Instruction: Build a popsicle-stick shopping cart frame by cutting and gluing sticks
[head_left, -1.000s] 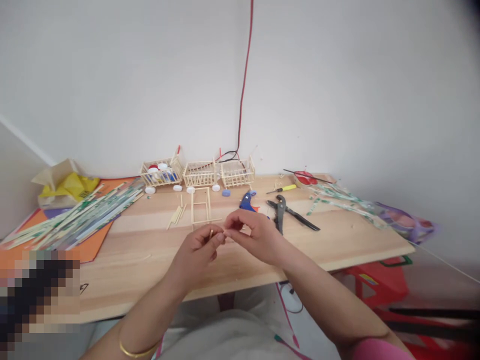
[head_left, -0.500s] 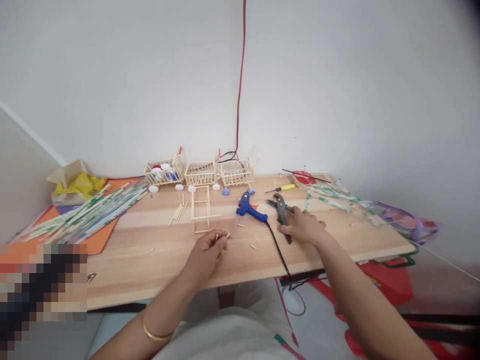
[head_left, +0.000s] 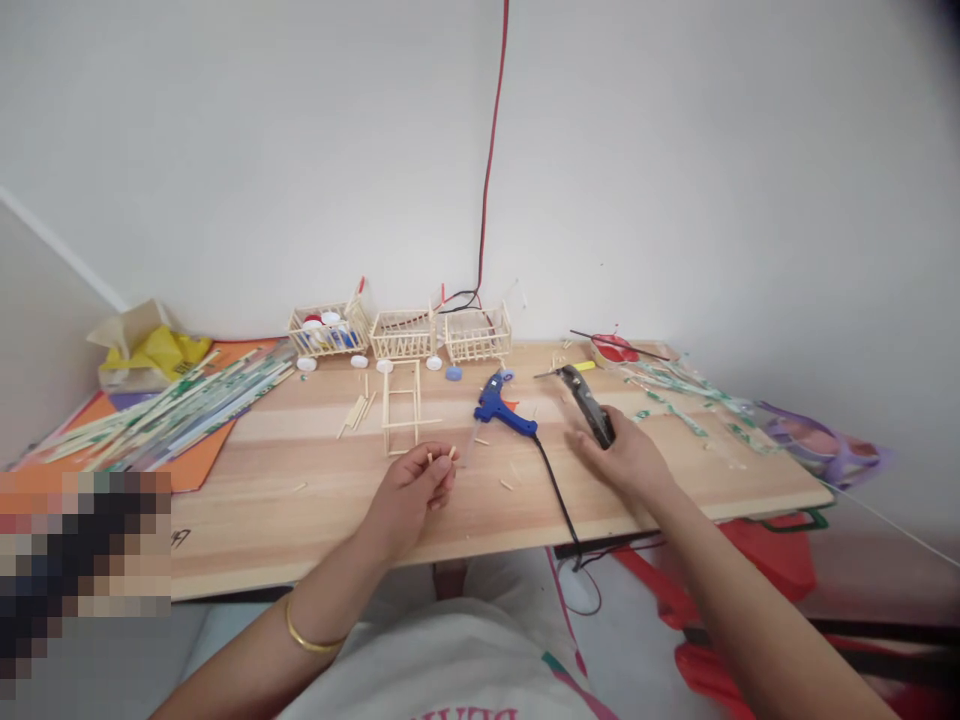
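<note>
Progress: I'm judging three slatted, pale-wood wheeled carts (head_left: 403, 347) finished; one open, pale stick frame (head_left: 387, 408) is looking unfinished, unslatted, wheelless | Frame: sitting between carts and left hand (head_left: 415, 490) | Hands: apart, left pinching short pale sticks (head_left: 452, 453), right hand (head_left: 628, 455) gripping a dark-grey, plier-like metal tool (head_left: 589, 405).

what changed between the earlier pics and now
The right hand left the left hand's side, moved rightward and took hold of the grey-and-black, long-handled cutter, whose spread handles now look closer together. The left hand stays near the middle, pinching short pale wooden sticks. The blue pistol-shaped plastic glue gun and open pale wooden stick frame stayed put.
</note>
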